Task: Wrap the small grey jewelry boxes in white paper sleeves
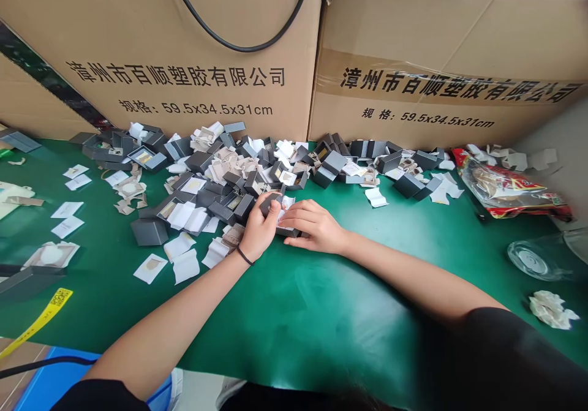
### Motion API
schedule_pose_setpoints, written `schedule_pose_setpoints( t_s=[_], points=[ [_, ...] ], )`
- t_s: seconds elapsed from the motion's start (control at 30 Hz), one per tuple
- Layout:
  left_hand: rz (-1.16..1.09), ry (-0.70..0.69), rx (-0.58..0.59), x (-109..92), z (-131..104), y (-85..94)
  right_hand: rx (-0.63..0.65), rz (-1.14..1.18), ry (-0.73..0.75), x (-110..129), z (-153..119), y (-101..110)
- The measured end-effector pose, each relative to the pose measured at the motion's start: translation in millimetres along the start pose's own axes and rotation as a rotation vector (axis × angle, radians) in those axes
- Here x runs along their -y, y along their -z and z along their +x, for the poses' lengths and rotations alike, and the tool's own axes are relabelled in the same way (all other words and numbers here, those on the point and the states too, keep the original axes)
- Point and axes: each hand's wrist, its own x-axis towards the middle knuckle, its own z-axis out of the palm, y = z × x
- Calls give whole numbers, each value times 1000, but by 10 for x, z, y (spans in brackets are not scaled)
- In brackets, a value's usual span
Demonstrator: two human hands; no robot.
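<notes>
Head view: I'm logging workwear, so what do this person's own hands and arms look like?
The left hand is bare, with a thin black cord-like band around its wrist. The right hand is bare, with no wristband visible. A short black cloth sleeve shows on the left, a matching black cloth sleeve on the right.

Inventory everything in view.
Table: one, green, centre
Cartons: at least two, brown, back
Cables: two, black, top and lower left
Small boxes: many, dark grey, centre and back
Papers: many, white and beige, among boxes
Packet: one, red and clear, right
Container: one, clear, right
Crumpled paper: one, cream, lower right
Strip: one, yellow, lower left
Unclear item: one, blue, bottom left
Sleeves: two, black, bottom corners
Left hand: one, black wristband, holding small box
Right hand: one, bare, beside it
</notes>
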Motion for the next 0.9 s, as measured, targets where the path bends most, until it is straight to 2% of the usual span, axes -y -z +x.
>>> schedule_pose_setpoints(
  t_s=[0.17, 0.37, 0.47, 0.57, 0.67, 0.77, 0.9],
  points=[
    [-69, 5, -10, 32, -3, -4, -27, -24, -35, -16, -9, -20],
    [39, -22, -73, -2, -37, -6, -3, 100, -61, 13, 29, 31],
    [109, -122, -79, -20, -52, 24, -50, 300, -170, 53, 61, 84],
    [193, -292, -70, -18, -72, 50, -154, 439, -446, 92, 85, 68],
    [274, -486, -14, -26, -85, 53, -88, 504, -617, 97, 80, -5],
    [365, -622, 15, -58, -80, 54, -49, 567, -656, 78, 65, -57],
    [507, -587, -3, -88, -81, 65, -185, 475, -617, 62, 77, -27]
  ],
)
